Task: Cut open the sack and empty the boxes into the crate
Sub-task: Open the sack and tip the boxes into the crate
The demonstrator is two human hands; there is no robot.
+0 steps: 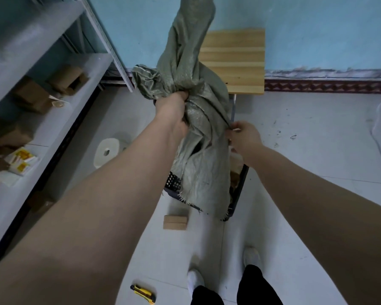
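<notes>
at the bottom edge of the frame a yellow and black utility knife [143,293] lies on the pale, glossy tiled floor [306,150], left of two white shoes and dark trouser legs that the frame cuts off. above it, near the middle, one small tan cardboard box [175,222] sits on the floor just beside the dark plastic crate [240,190], whose lattice wall shows only at its lower corners; the rest is covered by the sack [198,128], a grey-green woven bag, creased and limp, with frayed threads along its lower edge draping over the crate's near rim. more brown boxes show dimly inside the crate at its right side, too hidden to count. the left hand [174,111] has its fingers clenched around a bunched fold of the sack at mid-frame, while the right hand [244,135] pinches the sack's right edge between narrowed fingers. the sack's top runs out of the upper frame. behind it stands a slatted wooden table [240,62] against a light blue wall with a patterned skirting. a grey metal shelf [59,102] at the left carries blurred brown boxes and yellow-white packets.
</notes>
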